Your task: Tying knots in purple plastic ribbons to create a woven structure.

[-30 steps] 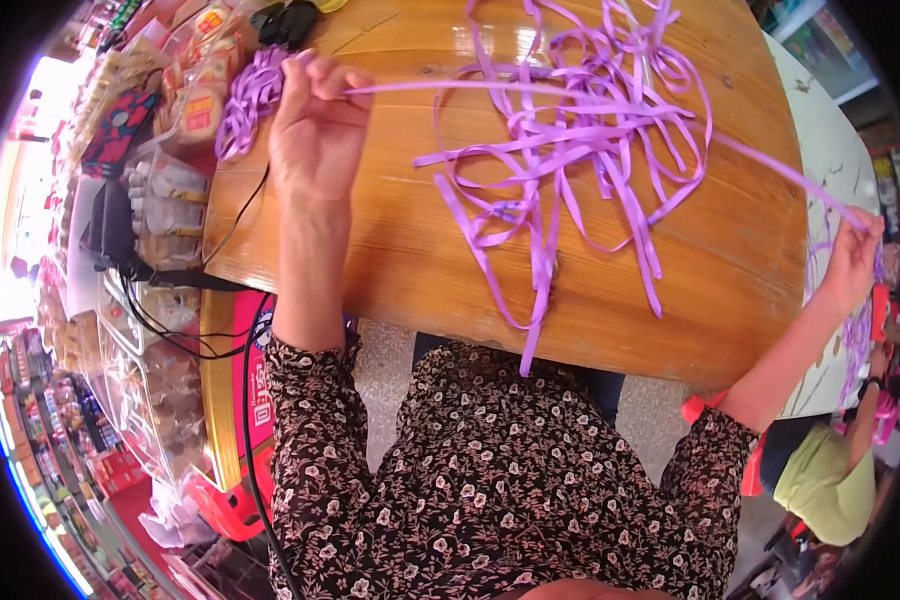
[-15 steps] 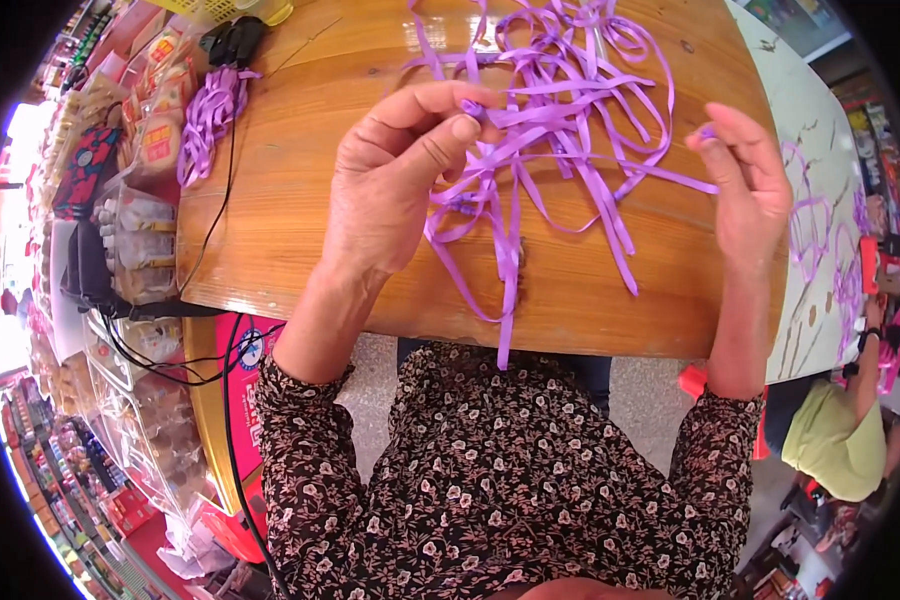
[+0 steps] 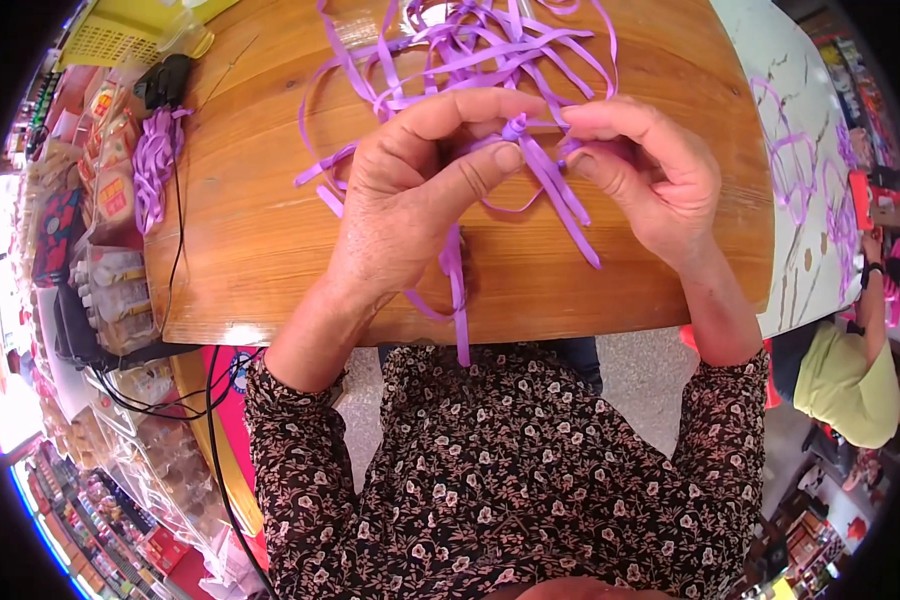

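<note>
Above the wooden table, my left hand (image 3: 405,190) pinches a purple ribbon between thumb and forefinger, with a small coiled knot (image 3: 514,127) standing up at its fingertips. Close beside it, my right hand (image 3: 660,180) is closed on a strand of the same ribbon; its exact grip is partly hidden by the fingers. Ribbon tails (image 3: 570,215) hang down between the two hands. Beyond them lies a loose tangle of purple ribbons (image 3: 470,55), and one end (image 3: 461,340) hangs over the table's near edge.
The wooden table (image 3: 240,250) carries a bundle of purple ribbon (image 3: 157,165) at its left edge, near a black cable and packaged goods. A yellow basket (image 3: 110,40) stands far left. To the right, a white marbled table (image 3: 795,270) bears more ribbons; a person in yellow-green (image 3: 850,385) sits beside it.
My right hand has come left from the far side of the table to meet my left hand at the knot. The view has shifted slightly to the right.
</note>
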### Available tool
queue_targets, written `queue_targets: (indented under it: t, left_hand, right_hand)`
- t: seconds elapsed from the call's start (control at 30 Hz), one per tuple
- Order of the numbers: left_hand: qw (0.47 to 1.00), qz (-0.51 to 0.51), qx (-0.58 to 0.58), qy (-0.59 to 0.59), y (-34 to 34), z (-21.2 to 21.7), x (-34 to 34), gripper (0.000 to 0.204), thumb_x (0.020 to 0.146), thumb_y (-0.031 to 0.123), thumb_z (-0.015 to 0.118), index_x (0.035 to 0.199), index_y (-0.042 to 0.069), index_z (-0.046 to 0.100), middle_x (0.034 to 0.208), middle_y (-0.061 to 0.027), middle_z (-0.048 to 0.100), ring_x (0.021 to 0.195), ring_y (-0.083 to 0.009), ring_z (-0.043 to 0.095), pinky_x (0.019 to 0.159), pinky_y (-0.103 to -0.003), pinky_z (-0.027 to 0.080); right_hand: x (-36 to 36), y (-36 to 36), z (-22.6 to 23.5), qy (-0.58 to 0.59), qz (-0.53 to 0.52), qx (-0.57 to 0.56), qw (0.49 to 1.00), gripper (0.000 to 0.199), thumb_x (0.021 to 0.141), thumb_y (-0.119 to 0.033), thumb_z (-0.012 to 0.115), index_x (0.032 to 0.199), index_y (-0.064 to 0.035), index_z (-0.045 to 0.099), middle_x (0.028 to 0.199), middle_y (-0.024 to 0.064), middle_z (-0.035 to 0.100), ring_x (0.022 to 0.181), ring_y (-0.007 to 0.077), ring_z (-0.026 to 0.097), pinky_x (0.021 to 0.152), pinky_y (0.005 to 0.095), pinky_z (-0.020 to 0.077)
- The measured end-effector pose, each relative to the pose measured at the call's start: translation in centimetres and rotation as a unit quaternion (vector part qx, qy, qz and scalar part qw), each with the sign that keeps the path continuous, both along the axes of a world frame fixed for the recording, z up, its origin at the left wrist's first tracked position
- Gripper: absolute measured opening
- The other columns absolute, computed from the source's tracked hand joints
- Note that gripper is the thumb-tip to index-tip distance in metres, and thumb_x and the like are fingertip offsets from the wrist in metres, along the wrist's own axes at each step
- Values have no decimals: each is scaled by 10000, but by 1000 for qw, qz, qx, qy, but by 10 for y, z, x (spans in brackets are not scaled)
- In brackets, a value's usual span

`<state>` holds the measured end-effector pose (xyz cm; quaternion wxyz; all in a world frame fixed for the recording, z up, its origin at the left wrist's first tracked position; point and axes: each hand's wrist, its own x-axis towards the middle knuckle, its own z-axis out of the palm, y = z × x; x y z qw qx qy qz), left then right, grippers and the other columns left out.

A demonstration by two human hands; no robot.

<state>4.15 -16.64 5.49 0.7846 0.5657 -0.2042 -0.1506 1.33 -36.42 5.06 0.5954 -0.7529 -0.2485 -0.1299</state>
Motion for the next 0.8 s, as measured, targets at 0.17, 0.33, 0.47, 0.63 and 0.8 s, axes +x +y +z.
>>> queue_targets:
  t: [0.17,0.33,0.47,0.63,0.8]
  left_hand:
    - [999,-48,0,11,-2,-2,0,258,849,-24,561,1106,-26,549,879,-56,611,848,-105,569,800,-226,439]
    - [998,-59,11,-19,-2,-10,1,315,866,-27,541,1174,0,475,880,-60,626,834,-102,595,759,-215,472]
    - [997,-69,5,-26,-3,-10,2,455,864,-42,521,1289,-37,355,880,-109,647,835,-140,612,814,-254,463]
    - [996,-86,33,-9,-4,-11,1,421,871,-9,542,1260,22,385,845,-53,633,811,-76,583,705,-190,458]
    - [995,-93,24,3,-5,-14,-1,330,873,5,552,1190,24,462,830,-34,625,789,-60,566,684,-183,445]
  right_hand:
    - [4,-3,1,-29,16,-51,998,302,764,50,649,1060,38,593,945,104,603,802,130,590,707,214,479]
    - [5,-1,6,-86,11,-119,989,324,723,-29,703,1036,7,624,842,69,605,733,122,590,607,205,466]
    - [7,-1,4,-91,9,-120,989,315,715,-46,711,1017,3,635,823,68,605,704,126,589,582,205,460]
    - [4,0,3,-87,25,-104,990,275,717,-32,709,981,0,640,805,70,603,680,129,581,561,210,453]
    - [4,-2,5,-108,22,-132,985,216,725,-8,703,929,10,635,814,84,610,674,139,582,552,218,455]
